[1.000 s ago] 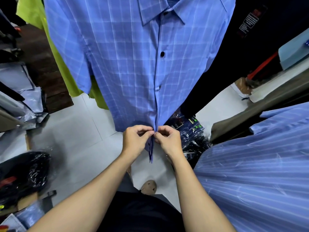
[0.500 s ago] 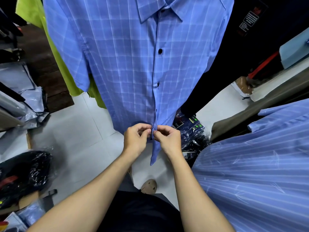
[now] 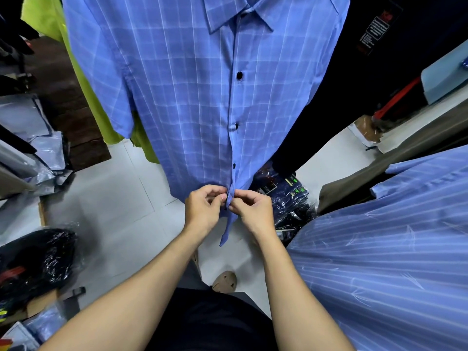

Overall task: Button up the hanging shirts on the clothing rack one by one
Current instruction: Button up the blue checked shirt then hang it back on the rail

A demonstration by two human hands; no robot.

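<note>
The hanging blue checked cotton shirt (image 3: 192, 102) is pinched at the placket's bottom by both grips: left hand (image 3: 202, 211), right hand (image 3: 253, 211), thumbs meeting. Placket axis runs vertically; three dark buttons above appear fastened. Lowest button is hidden between the fingertips, equally near both hands.

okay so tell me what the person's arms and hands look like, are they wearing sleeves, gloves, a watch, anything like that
Both forearms are bare right down to the bottom of the picture, so no sleeves show. The left hand and right hand have no gloves, and no watch, bracelet or ring is visible. The nails that show look short and unpainted.
</note>
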